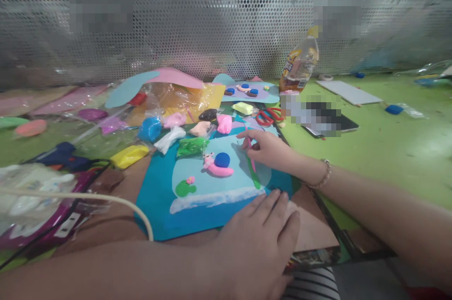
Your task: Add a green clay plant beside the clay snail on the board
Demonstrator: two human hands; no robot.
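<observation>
A blue sheet (pixel 155 210) bears a light-blue paper panel (pixel 197 142). On the panel are a pink clay snail (pixel 219 169) with a blue shell, a green clay leaf (pixel 184 188) with a small pink flower, and a white clay strip (pixel 212 200) along the lower edge. My left hand (pixel 261 229) lies flat on the sheet's lower right, fingers stretched out. Over the panel's right side, my right hand (pixel 264 147) pinches a thin pink modelling tool (pixel 252 161). Its lower end is by a green clay strip (pixel 254 180).
Behind the sheet lie several bagged clay lumps, including green (pixel 192 147), white (pixel 170 140) and yellow (pixel 129 156). Red scissors (pixel 269 115) and a drink bottle (pixel 300 64) stand farther back. A pale cable (pixel 116 200) crosses the left. A dark flat device (pixel 335 116) lies right.
</observation>
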